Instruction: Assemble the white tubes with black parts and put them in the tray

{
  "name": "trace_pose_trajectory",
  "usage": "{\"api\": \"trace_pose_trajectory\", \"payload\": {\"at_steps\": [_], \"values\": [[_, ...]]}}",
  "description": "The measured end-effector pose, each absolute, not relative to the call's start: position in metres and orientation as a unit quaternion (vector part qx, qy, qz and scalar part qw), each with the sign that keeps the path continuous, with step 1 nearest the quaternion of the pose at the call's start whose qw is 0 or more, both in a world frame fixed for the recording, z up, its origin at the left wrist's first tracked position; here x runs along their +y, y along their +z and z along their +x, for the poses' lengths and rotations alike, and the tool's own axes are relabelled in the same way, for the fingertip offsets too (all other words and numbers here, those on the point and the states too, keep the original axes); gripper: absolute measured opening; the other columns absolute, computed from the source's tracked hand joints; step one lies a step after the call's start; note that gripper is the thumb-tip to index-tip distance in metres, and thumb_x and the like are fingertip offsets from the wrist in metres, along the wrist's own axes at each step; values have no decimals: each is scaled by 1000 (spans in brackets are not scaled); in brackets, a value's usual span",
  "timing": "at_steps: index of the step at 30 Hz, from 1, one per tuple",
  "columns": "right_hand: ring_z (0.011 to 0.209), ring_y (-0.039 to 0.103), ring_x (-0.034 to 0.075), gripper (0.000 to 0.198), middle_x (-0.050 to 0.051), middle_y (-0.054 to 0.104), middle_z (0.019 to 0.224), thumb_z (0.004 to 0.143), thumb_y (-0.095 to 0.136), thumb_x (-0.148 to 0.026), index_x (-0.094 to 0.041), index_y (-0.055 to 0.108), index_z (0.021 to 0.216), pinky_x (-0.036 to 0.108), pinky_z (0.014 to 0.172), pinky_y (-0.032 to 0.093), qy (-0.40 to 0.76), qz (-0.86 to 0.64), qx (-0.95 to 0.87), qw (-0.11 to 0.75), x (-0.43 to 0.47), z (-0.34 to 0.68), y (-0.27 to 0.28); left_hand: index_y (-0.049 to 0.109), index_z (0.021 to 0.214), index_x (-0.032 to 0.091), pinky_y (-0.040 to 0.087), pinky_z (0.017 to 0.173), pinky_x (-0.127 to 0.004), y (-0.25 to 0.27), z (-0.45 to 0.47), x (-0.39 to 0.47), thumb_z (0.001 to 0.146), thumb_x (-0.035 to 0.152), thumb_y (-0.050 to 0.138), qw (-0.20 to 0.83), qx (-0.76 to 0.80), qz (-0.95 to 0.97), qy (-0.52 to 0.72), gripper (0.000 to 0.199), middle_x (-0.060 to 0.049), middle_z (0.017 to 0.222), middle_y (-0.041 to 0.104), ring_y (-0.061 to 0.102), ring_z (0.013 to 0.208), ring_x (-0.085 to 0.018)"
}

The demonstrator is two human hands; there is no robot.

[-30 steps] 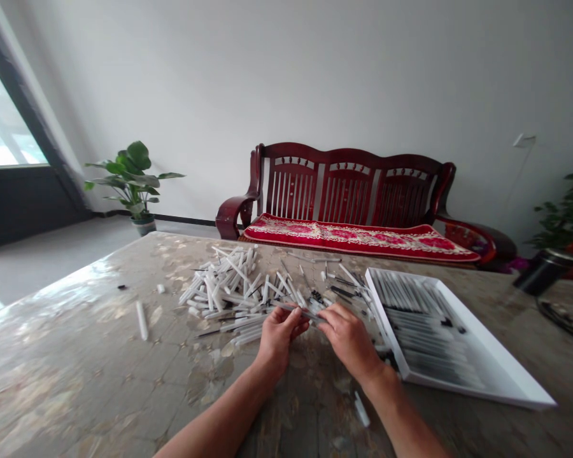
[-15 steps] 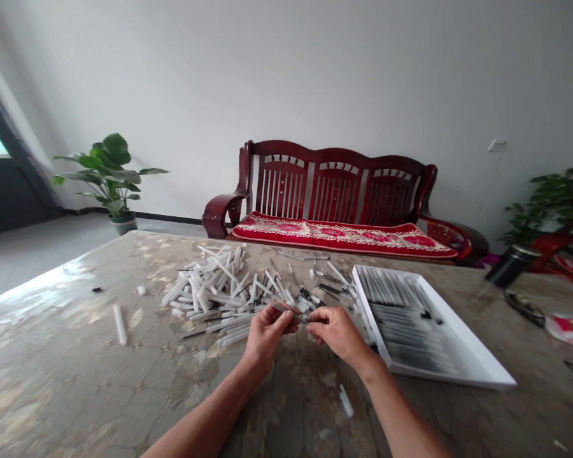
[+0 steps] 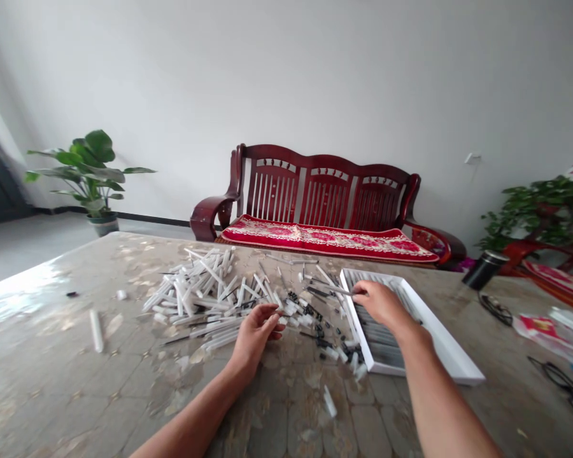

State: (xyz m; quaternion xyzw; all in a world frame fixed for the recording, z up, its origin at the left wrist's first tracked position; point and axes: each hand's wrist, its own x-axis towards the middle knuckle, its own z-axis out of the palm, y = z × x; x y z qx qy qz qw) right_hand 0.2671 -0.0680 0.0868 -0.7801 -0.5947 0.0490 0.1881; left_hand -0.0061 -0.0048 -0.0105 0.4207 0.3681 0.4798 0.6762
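Observation:
My right hand [image 3: 381, 304] is over the left side of a shallow white box [image 3: 439, 327]. Pinched in its fingers is a slim grey pen [image 3: 335, 289], which points left past the box's rim. Rows of similar translucent pens lie inside the box, partly hidden by this hand. My left hand [image 3: 258, 332] is just above the table with curled fingers, thumb close to the index finger; whatever sits at its fingertips is too small to make out. Beyond it spreads a heap of white pen tubes [image 3: 191, 286]. Small black caps [image 3: 319, 331] and clear pieces lie between the hands.
On the table [image 3: 138, 407] are a loose white tube [image 3: 96, 331] at left and a short clear piece [image 3: 330, 402] in front. A black cup [image 3: 486, 270], eyeglasses [image 3: 561, 381] and a plastic packet [image 3: 544, 331] are at right. Behind stands a red wooden bench [image 3: 315, 191].
My hands, together before, have separated. The right hand has moved right with the pen, over the box. My left hand stays near the heap. The view has turned slightly right.

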Motion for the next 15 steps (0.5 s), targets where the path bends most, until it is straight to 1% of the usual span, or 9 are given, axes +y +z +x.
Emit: {"api": "trace_pose_trajectory", "payload": {"at_steps": [3,7,11,15], "values": [[83,66,21,13,4,74,88,80,59,-23,-21,71,84,27,69,41,29,-803,-581,130,-84,315,82,65,92,17,53,55,-24,-12,-6,-4,59,43,83,678,378,393,492,46,-4,86,73,66,61,-13],[80,65,20,16,6,73,87,80,55,-17,-20,70,80,26,67,40,-10,-816,-569,97,-109,365,67,66,90,17,52,53,-23,-12,-5,-3,59,42,83,679,384,376,500,44,-3,83,72,65,58,-12],[82,66,21,17,5,73,90,78,56,-18,-22,72,82,27,68,40,-17,-822,-565,71,-125,380,58,66,88,17,51,52,-22,-13,-3,-2,59,40,83,683,380,384,492,41,-3,81,72,65,57,-13],[88,66,21,17,4,72,97,80,57,-20,-24,72,88,26,73,42,-29,-812,-579,65,-125,375,52,67,87,18,51,52,-23,-16,-4,-1,60,37,83,684,378,391,487,37,-3,81,72,65,58,-13]]}}
